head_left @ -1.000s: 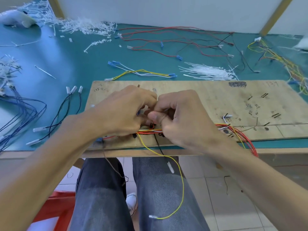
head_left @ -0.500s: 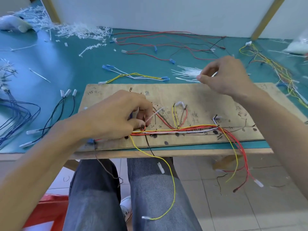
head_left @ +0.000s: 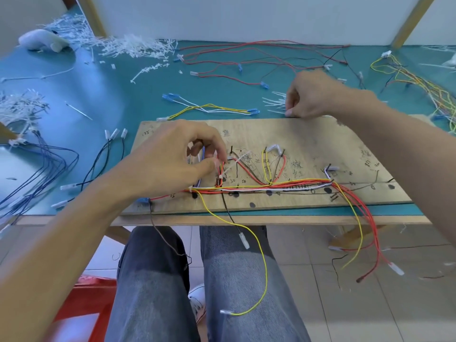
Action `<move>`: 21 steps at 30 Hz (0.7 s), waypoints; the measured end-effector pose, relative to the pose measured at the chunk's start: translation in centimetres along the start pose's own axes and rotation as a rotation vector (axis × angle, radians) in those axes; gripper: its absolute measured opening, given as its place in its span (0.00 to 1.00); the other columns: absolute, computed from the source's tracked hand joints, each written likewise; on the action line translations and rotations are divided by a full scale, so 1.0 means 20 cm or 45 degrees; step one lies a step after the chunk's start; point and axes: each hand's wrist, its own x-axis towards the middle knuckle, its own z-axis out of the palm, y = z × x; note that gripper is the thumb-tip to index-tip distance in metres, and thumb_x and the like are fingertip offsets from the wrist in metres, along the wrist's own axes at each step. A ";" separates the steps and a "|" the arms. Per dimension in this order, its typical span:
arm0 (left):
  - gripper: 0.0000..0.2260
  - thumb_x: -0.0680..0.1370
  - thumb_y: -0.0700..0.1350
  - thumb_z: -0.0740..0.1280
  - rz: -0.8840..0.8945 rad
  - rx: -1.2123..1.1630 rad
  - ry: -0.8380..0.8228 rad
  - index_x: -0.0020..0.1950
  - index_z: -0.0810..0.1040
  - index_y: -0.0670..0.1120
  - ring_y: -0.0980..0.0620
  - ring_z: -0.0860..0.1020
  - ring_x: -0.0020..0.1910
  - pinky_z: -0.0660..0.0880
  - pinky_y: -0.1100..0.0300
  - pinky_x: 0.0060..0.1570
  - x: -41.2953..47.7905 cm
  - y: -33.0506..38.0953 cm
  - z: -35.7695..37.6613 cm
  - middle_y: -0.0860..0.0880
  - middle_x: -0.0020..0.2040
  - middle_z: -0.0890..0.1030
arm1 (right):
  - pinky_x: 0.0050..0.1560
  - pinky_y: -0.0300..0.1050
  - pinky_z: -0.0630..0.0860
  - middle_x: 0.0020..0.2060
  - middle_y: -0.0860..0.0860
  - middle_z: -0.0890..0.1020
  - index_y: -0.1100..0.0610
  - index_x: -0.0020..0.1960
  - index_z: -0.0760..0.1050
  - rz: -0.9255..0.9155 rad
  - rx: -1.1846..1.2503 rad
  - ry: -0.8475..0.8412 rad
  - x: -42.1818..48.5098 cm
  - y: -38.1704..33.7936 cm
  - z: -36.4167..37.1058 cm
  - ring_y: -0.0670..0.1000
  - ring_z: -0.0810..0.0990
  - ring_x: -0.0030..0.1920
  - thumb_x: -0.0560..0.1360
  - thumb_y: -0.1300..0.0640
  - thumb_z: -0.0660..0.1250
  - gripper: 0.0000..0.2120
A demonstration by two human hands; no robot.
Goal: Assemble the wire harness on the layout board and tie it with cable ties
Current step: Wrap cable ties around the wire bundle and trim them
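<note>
A wooden layout board (head_left: 308, 134) lies at the table's near edge. Across it runs a harness of red, orange, yellow and white wires (head_left: 283, 185), looped round pegs, with loose ends hanging over the edge. A white cable tie (head_left: 230, 166) sits on the upright wire branch left of centre. My left hand (head_left: 177, 156) pinches that branch beside the tie. My right hand (head_left: 313, 96) is beyond the board's far edge, fingers curled down onto a pile of white cable ties (head_left: 275, 102); whether it holds one is hidden.
Loose red and black wires (head_left: 246, 60) lie at the back of the teal table. A yellow-white wire pair (head_left: 209, 108) lies before the board, blue and black wires (head_left: 49, 164) at left, a mixed bundle (head_left: 419, 80) at right. Cut tie scraps (head_left: 128, 45) litter the far left.
My right hand left the harness, went up to the cable tie pile beyond the board, and now dips its fingers into it. My left hand stays on the wire branch.
</note>
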 end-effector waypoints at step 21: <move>0.05 0.79 0.51 0.74 0.081 0.109 0.456 0.49 0.86 0.51 0.54 0.74 0.45 0.68 0.61 0.48 -0.02 0.30 0.01 0.63 0.37 0.76 | 0.48 0.33 0.68 0.42 0.52 0.81 0.61 0.50 0.85 -0.937 0.286 0.448 -0.64 -0.29 -0.17 0.47 0.75 0.39 0.81 0.66 0.71 0.05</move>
